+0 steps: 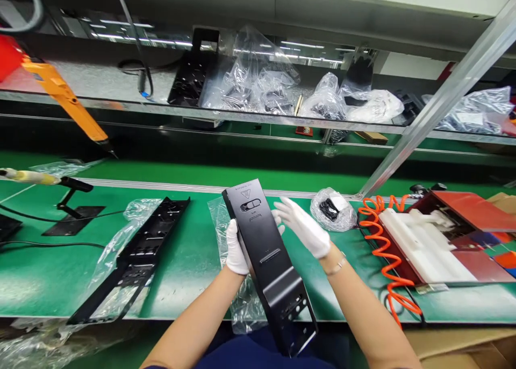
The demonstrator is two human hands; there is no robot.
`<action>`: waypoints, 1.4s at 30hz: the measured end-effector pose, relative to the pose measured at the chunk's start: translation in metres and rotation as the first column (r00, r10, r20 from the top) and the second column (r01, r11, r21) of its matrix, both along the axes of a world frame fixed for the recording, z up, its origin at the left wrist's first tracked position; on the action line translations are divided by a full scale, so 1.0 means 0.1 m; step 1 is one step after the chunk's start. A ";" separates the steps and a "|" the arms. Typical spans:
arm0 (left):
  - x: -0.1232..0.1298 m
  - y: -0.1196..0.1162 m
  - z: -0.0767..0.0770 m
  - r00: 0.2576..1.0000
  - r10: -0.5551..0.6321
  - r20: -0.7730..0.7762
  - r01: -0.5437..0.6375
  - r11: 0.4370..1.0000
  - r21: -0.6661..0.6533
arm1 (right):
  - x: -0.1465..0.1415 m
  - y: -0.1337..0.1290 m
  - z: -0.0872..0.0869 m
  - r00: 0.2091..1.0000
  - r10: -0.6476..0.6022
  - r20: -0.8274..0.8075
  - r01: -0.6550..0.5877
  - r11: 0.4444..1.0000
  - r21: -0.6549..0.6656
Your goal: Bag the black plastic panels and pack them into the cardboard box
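**Gloved hands and a long black housing above a green workbench**

A long black housing [271, 251] is at the center of the frame, tilted, its upper end leaning left and its lower end reaching the bottom edge of the bench. A triangular warning mark and an oval slot show near its upper end; a bend and a rectangular opening are near the lower end. The left hand [236, 251], in a white glove, is closed around the housing's left side. The right hand [303, 226], also white-gloved, is open with fingers stretched toward the housing's right edge; whether it touches is unclear.

Clear plastic wrap [246, 304] lies partly beneath the housing. On the left of the bench [181, 272], a second black housing [141, 245] lies diagonally, open side up, on more plastic. To the right of the hands is a clear bag [334, 210] with dark contents, then a coiled orange hose [381, 240] beside a red and white fixture [427, 245]. An orange power screwdriver [66, 98] hangs at upper left. Bagged parts [258, 87] line the shelf [157, 105] across the top.
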State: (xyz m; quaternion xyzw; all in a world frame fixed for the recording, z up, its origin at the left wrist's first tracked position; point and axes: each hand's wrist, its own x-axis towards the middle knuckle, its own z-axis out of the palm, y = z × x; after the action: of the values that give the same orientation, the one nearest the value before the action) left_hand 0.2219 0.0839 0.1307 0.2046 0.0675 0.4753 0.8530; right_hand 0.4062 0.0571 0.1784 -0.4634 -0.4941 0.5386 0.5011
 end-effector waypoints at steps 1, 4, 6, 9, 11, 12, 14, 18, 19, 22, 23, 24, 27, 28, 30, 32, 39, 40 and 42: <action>-0.05 0.05 0.04 0.999 0.047 0.004 -0.047 0.999 0.013 | 0.06 -0.15 -0.11 0.999 -0.004 0.051 0.005 1.000 -0.019; -0.15 0.19 0.11 0.981 0.193 0.017 -0.194 0.979 0.056 | 0.10 -0.63 -0.50 0.947 0.259 0.191 -0.220 0.954 -0.204; -0.12 0.24 0.14 0.970 0.241 0.006 -0.241 0.968 0.071 | 0.03 -0.90 -0.72 0.943 0.205 0.264 -0.145 0.963 -0.227; 0.04 0.20 0.12 0.963 0.225 -0.147 -0.218 0.974 0.060 | 0.05 -1.18 -0.86 0.918 -0.203 0.342 0.279 0.942 -0.189; 0.14 0.13 0.06 0.932 0.171 -0.320 -0.146 0.984 0.100 | 0.29 -1.39 -0.82 0.846 -0.406 0.344 0.477 0.866 -0.149; 0.17 0.10 0.02 0.907 0.130 -0.401 -0.080 0.987 0.139 | 0.49 -1.55 -0.78 0.807 -0.476 0.349 0.543 0.830 -0.125; 0.17 0.10 -0.11 0.859 0.053 -0.508 0.076 0.970 0.229 | 0.93 -2.01 -0.67 0.710 -0.594 0.377 0.663 0.745 -0.075; 0.06 0.28 -0.45 0.680 -0.021 -0.733 0.289 0.926 0.242 | 1.52 -3.27 -0.48 0.380 -0.783 0.493 0.906 0.423 -0.027; 0.04 0.32 -0.53 0.646 -0.024 -0.763 0.304 0.925 0.228 | 1.58 -3.56 -0.46 0.302 -0.795 0.525 0.939 0.343 -0.021; 0.00 0.39 -0.72 0.598 -0.037 -0.801 0.345 0.913 0.216 | 1.68 -4.16 -0.47 0.129 -0.799 0.587 0.982 0.183 0.034; 0.00 0.40 -0.76 0.584 -0.043 -0.811 0.363 0.907 0.213 | 1.70 -4.28 -0.49 0.100 -0.798 0.595 0.986 0.160 0.050; 0.00 0.40 -0.78 0.569 -0.050 -0.821 0.381 0.900 0.210 | 1.73 -4.37 -0.51 0.082 -0.796 0.599 0.988 0.145 0.058; 0.04 0.39 -0.80 0.527 -0.077 -0.846 0.438 0.878 0.193 | 1.82 -4.50 -0.57 0.076 -0.781 0.620 0.992 0.122 0.032; 0.06 0.39 -0.80 0.524 -0.083 -0.848 0.452 0.871 0.194 | 1.86 -4.51 -0.58 0.085 -0.774 0.627 0.992 0.124 0.019; 0.08 0.38 -0.79 0.513 -0.094 -0.853 0.465 0.866 0.185 | 1.93 -4.51 -0.57 0.109 -0.764 0.636 0.990 0.144 0.003; 0.07 0.39 -0.79 0.490 -0.104 -0.865 0.452 0.879 0.151 | 1.99 -4.48 -0.55 0.139 -0.760 0.635 0.984 0.178 -0.001; 0.03 0.37 -0.69 0.443 -0.116 -0.889 0.372 0.926 0.064 | 2.25 -4.43 -0.38 0.301 -0.669 0.680 0.947 0.291 -0.133; 0.05 0.36 -0.66 0.435 -0.121 -0.892 0.356 0.933 0.047 | 2.31 -4.42 -0.37 0.312 -0.654 0.689 0.941 0.312 -0.130; 0.09 0.36 -0.62 0.423 -0.136 -0.896 0.326 0.945 0.011 | 2.45 -4.38 -0.36 0.335 -0.647 0.685 0.927 0.357 -0.116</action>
State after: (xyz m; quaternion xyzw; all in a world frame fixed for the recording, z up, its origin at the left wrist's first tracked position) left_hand 0.2307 0.1201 0.0686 0.5057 0.4278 0.1811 0.7269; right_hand 0.6510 -0.3811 0.1427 -0.8858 -0.1496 0.1623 0.4083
